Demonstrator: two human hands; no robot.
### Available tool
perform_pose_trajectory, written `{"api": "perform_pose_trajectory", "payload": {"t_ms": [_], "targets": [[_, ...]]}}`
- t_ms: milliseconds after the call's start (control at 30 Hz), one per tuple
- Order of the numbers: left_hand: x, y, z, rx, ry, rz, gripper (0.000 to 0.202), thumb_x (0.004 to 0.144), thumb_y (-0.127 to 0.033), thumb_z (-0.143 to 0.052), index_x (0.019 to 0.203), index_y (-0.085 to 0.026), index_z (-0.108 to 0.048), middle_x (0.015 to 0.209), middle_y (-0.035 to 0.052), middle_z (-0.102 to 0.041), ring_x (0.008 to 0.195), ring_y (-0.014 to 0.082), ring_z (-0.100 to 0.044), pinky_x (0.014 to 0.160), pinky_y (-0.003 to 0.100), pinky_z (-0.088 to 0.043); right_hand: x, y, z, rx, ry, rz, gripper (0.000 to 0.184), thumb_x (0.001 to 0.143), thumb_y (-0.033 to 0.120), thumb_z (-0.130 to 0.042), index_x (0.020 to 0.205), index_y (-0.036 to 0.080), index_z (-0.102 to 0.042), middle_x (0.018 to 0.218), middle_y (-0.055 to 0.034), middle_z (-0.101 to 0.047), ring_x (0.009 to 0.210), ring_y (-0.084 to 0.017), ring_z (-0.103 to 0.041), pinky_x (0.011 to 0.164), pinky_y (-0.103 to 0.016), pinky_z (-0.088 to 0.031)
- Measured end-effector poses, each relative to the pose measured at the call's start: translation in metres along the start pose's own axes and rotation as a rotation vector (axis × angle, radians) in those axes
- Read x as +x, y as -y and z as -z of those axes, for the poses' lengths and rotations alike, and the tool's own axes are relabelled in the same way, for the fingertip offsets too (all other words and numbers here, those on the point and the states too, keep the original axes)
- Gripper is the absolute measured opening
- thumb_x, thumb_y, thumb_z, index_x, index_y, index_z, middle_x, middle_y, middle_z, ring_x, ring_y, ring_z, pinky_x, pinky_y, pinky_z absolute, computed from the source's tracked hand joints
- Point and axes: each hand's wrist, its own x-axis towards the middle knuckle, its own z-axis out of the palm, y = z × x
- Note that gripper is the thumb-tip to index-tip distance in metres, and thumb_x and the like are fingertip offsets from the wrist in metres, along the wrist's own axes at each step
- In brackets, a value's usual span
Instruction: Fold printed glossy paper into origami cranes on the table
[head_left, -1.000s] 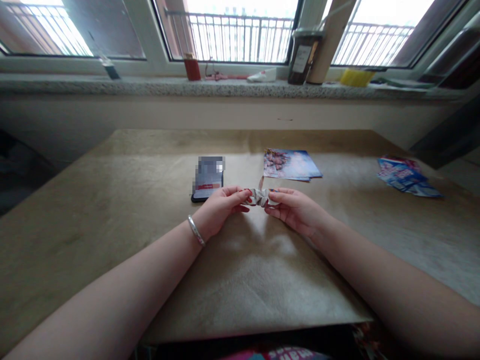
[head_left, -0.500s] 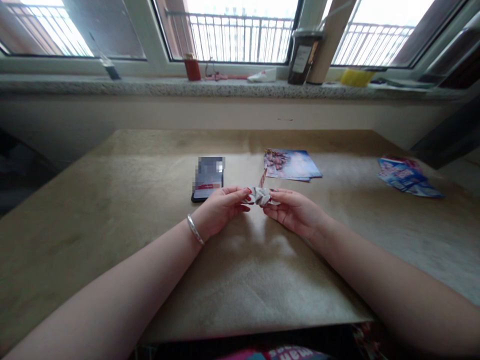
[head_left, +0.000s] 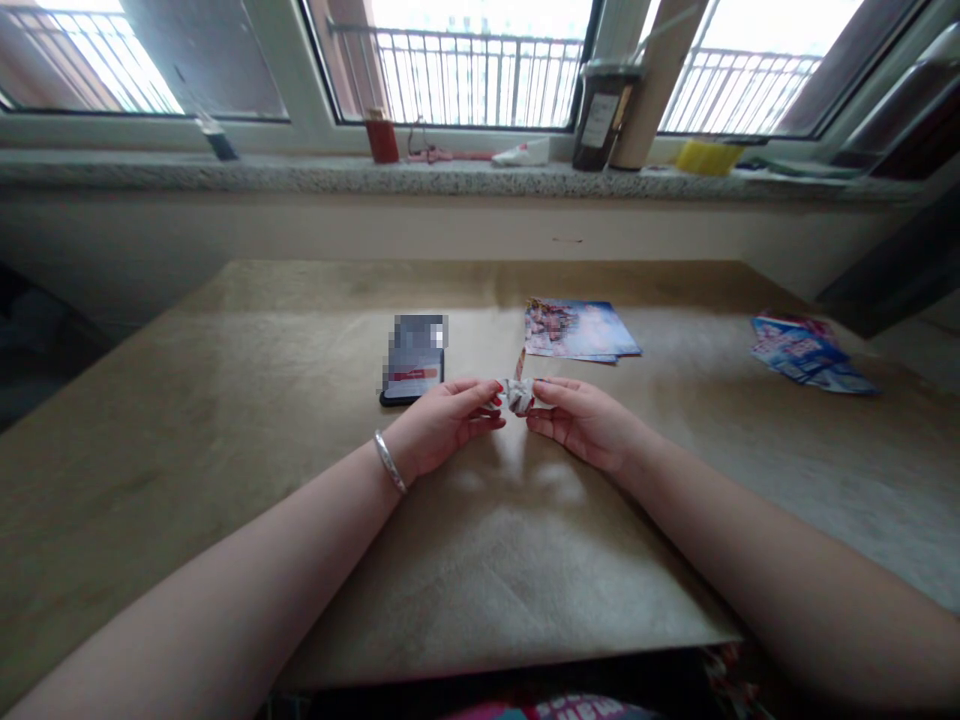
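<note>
Between my two hands, above the middle of the table, is a small piece of crumpled, folded paper (head_left: 518, 396), whitish with a thin reddish-brown strip sticking up from its top. My left hand (head_left: 457, 415) pinches its left side between thumb and fingers. On the opposite side my right hand (head_left: 574, 415) grips the right end, thumb on top and fingers curled below. A phone (head_left: 414, 362) with a lit, blurred screen lies just beyond my left hand. Behind the paper, a few printed picture sheets (head_left: 589, 328) lie flat on the table.
Blue and pink packets (head_left: 810, 352) lie at the table's right (head_left: 225, 420). On the stone windowsill (head_left: 300, 178) stand a red container (head_left: 382, 138), a dark lidded jar (head_left: 598, 115) and a yellow item (head_left: 709, 157). A wall runs behind the table.
The paper between my hands has become more compact, with its right end drawn in. My right fingertips sit slightly closer to its middle. The camera view has shifted a little.
</note>
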Motion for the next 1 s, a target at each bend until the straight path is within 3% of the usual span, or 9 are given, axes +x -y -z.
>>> {"api": "perform_pose_trajectory", "payload": {"t_ms": [200,367,733,1000], "targets": [[-0.001,0.000,0.001,-0.005,0.043,-0.016,0.022,0.073,-0.030,-0.075,0.078,-0.010,-0.067,0.080,0.0052,-0.065,0.071,0.0105,-0.060,0.071,0.023,-0.050,-0.004,0.001,-0.005,0.019,-0.026,-0.022,0.021,0.063,0.029,-0.080,0.077,0.015,-0.071,0.073,-0.0007,-0.070,0.068,-0.009,-0.062,0.063,-0.018,-0.046],[-0.002,-0.002,0.002,-0.035,0.055,-0.017,0.021,0.073,-0.030,-0.076,0.081,-0.012,-0.068,0.081,0.0041,-0.065,0.070,0.0094,-0.059,0.070,0.021,-0.050,-0.005,0.000,-0.009,0.101,-0.054,-0.024,0.019,0.062,0.026,-0.080,0.075,0.017,-0.071,0.074,0.0000,-0.071,0.067,-0.008,-0.062,0.066,-0.019,-0.048],[-0.003,-0.002,-0.001,-0.042,0.019,-0.024,0.033,0.064,-0.034,-0.081,0.084,-0.011,-0.068,0.081,0.0032,-0.063,0.071,0.0096,-0.057,0.067,0.022,-0.050,-0.003,-0.004,-0.010,0.175,-0.071,0.002,0.010,0.068,0.021,-0.073,0.077,0.017,-0.070,0.073,-0.0003,-0.071,0.065,-0.009,-0.061,0.067,-0.021,-0.048],[-0.002,-0.002,0.001,-0.053,0.051,-0.039,0.022,0.075,-0.031,-0.073,0.084,-0.012,-0.066,0.080,0.0036,-0.064,0.072,0.0104,-0.059,0.069,0.022,-0.049,-0.004,-0.003,-0.013,0.200,-0.057,0.018,0.008,0.072,0.020,-0.069,0.079,0.017,-0.070,0.076,-0.0011,-0.070,0.067,-0.010,-0.061,0.070,-0.022,-0.048]]}}
